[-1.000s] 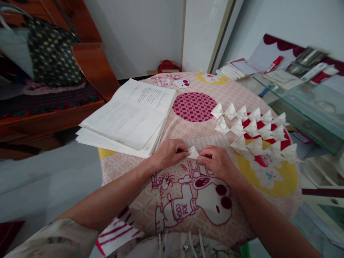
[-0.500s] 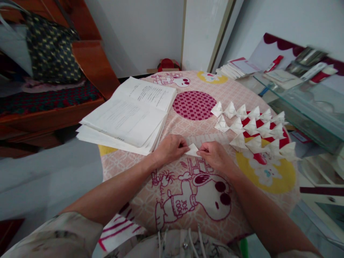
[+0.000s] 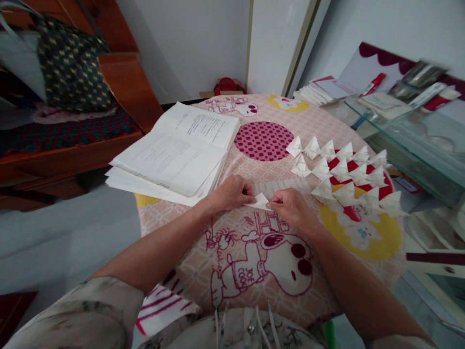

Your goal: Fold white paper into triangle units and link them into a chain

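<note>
A small folded white paper [image 3: 260, 201] with a pointed top lies low over the patterned tablecloth [image 3: 196, 271]. My left hand [image 3: 234, 193] pinches its left end, fingers closed. On the other side, my right hand [image 3: 288, 206] grips the right end between thumb and fingers. The fingers hide both ends of the paper. To the right of my hands stand several folded white paper shapes [image 3: 324, 190] in rows. An open book [image 3: 178, 150] of printed pages, on a stack of loose sheets, lies to the left.
A glass shelf [image 3: 410, 145] holding papers and a red marker [image 3: 374, 84] borders the table's right side. At the left is a wooden bench [image 3: 121, 82] with a dark patterned bag [image 3: 72, 68]. A white wall [image 3: 189, 43] rises behind.
My left hand has shifted slightly, its fingers now lower along the paper's left side, and more of the paper's left edge shows. My right hand keeps nearly the same place.
</note>
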Demonstrator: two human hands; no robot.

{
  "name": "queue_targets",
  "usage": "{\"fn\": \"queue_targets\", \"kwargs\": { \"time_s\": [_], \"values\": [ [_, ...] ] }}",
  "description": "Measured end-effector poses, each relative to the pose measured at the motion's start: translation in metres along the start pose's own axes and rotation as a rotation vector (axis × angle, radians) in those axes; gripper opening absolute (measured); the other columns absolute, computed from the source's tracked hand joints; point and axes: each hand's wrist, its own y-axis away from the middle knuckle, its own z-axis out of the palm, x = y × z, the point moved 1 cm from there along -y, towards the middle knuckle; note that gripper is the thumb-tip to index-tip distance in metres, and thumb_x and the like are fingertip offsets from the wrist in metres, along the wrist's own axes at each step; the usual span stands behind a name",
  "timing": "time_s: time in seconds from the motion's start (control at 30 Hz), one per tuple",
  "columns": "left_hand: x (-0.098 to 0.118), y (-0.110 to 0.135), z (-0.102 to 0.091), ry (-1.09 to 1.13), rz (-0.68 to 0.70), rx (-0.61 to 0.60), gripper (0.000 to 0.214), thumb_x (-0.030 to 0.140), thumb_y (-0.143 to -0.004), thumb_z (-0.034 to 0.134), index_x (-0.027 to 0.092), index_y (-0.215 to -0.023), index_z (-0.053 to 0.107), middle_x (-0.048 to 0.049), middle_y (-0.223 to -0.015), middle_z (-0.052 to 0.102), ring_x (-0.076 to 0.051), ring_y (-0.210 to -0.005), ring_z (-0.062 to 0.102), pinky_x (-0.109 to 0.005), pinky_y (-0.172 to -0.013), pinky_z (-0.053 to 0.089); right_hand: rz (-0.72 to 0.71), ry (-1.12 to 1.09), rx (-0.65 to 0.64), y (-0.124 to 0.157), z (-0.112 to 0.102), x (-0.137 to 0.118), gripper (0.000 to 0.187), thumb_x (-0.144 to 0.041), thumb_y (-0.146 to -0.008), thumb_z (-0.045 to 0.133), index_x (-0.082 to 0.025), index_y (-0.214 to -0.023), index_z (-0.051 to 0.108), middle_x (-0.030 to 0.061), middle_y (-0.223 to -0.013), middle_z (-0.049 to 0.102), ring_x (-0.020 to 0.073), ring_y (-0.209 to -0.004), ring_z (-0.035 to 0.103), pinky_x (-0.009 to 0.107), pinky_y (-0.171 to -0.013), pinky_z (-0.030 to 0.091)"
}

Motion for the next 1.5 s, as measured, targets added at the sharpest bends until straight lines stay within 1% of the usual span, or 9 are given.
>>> {"fn": "queue_targets", "kwargs": {
  "time_s": [0.13,0.3,0.8,0.9,0.97,1.03,1.1,1.2,1.5],
  "values": [
    [0.003,0.002,0.001,-0.008,-0.016,0.021,0.011,0.020,-0.075,0.071,0.013,-0.068,0.073,-0.0011,-0.060,0.065,-0.010,-0.055,0.051,-0.025,-0.057,0.036,0.024,0.003,-0.012,-0.001,0.000,0.001,0.023,-0.022,-0.080,0.066,-0.020,-0.057,0.061,0.0008,-0.056,0.060,0.0150,-0.057,0.053,0.028,-0.055,0.034],
    [0.005,0.004,0.003,-0.050,0.036,0.068,0.014,0.022,-0.077,0.070,0.013,-0.066,0.072,-0.0010,-0.059,0.065,-0.009,-0.055,0.051,-0.024,-0.057,0.036,0.040,0.004,-0.012,-0.002,0.000,0.001,0.021,-0.022,-0.079,0.065,-0.019,-0.058,0.063,0.0005,-0.056,0.060,0.0148,-0.057,0.053,0.027,-0.055,0.034],
    [0.007,0.007,0.008,-0.137,0.052,0.100,0.014,0.020,-0.077,0.068,0.014,-0.065,0.068,-0.0016,-0.063,0.063,-0.011,-0.059,0.053,-0.025,-0.060,0.040,0.017,-0.004,-0.009,-0.001,-0.001,0.000,0.028,-0.022,-0.080,0.067,-0.021,-0.053,0.058,-0.0005,-0.053,0.056,0.0144,-0.054,0.051,0.028,-0.053,0.031],
    [0.007,0.013,0.010,-0.157,0.161,0.178,0.002,0.013,-0.078,0.066,0.014,-0.079,0.067,-0.0038,-0.079,0.067,-0.013,-0.070,0.057,-0.026,-0.067,0.045,0.009,0.000,-0.009,-0.002,-0.001,0.000,0.029,-0.023,-0.079,0.069,-0.021,-0.052,0.057,0.0002,-0.053,0.057,0.0146,-0.055,0.051,0.028,-0.053,0.032],
    [0.008,0.018,0.012,-0.152,0.310,0.212,0.015,0.009,-0.082,0.060,0.013,-0.094,0.067,-0.0073,-0.093,0.068,-0.016,-0.085,0.061,-0.028,-0.077,0.049,0.024,-0.002,-0.017,-0.004,-0.001,0.001,0.028,-0.024,-0.078,0.069,-0.021,-0.053,0.058,0.0001,-0.054,0.057,0.0146,-0.055,0.051,0.028,-0.053,0.033],
    [0.010,0.020,0.013,-0.143,0.476,0.174,0.021,0.006,-0.088,0.052,0.013,-0.100,0.067,-0.0102,-0.101,0.068,-0.018,-0.096,0.062,-0.031,-0.085,0.050,0.036,-0.011,-0.022,-0.005,-0.001,0.002,0.025,-0.024,-0.078,0.069,-0.020,-0.055,0.060,-0.0004,-0.054,0.057,0.0143,-0.055,0.051,0.028,-0.053,0.033],
    [0.010,0.021,0.014,-0.137,0.587,0.090,0.026,0.005,-0.092,0.045,0.013,-0.097,0.069,-0.0106,-0.100,0.069,-0.018,-0.097,0.063,-0.031,-0.086,0.051,0.031,-0.024,-0.029,-0.006,-0.001,0.003,0.023,-0.025,-0.077,0.069,-0.020,-0.056,0.061,-0.0011,-0.053,0.056,0.0138,-0.055,0.052,0.027,-0.053,0.033],
    [0.009,0.022,0.014,-0.158,0.617,0.022,0.029,0.005,-0.093,0.045,0.014,-0.095,0.072,-0.0095,-0.096,0.070,-0.017,-0.091,0.065,-0.029,-0.083,0.053,0.027,-0.039,-0.043,-0.007,-0.002,0.004,0.021,-0.024,-0.076,0.069,-0.019,-0.057,0.061,-0.0019,-0.053,0.056,0.0134,-0.055,0.052,0.026,-0.052,0.034],
    [0.007,0.026,0.014,-0.245,0.617,0.040,0.030,0.004,-0.089,0.049,0.015,-0.097,0.075,-0.0102,-0.109,0.073,-0.020,-0.099,0.069,-0.031,-0.088,0.055,0.074,-0.125,-0.033,-0.001,-0.003,0.010,0.017,-0.020,-0.077,0.064,-0.021,-0.061,0.060,-0.0020,-0.052,0.058,0.0128,-0.052,0.052,0.025,-0.052,0.036]
  ]
}}
